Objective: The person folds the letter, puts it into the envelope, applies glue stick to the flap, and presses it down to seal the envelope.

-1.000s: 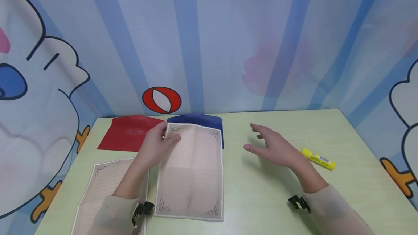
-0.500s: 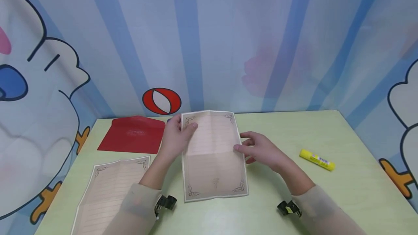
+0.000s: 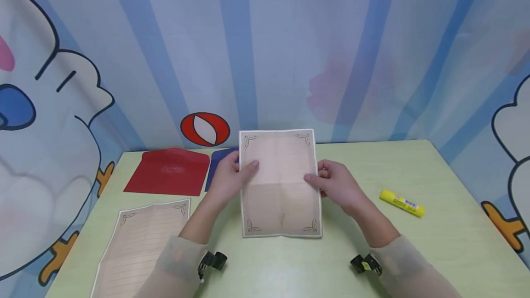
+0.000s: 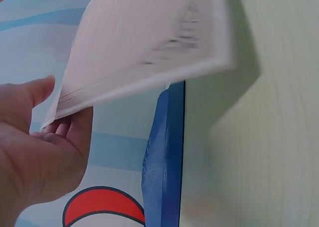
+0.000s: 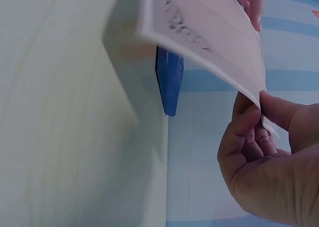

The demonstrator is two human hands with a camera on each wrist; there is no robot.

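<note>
Pinching opposite edges, left hand [image 3: 228, 176] and right hand [image 3: 338, 185] hold the sheet [image 3: 280, 187], thumbs in front, fingers behind

Forward, downward head view; close wrist views, same paper [image 3: 281, 183] in all.

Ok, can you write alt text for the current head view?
A person's left hand and right hand hold up a creased, bordered sheet by its side edges above a pale table, partly hiding a blue envelope. A red envelope and second sheet lie to the left, a yellow tube to the right.
</note>
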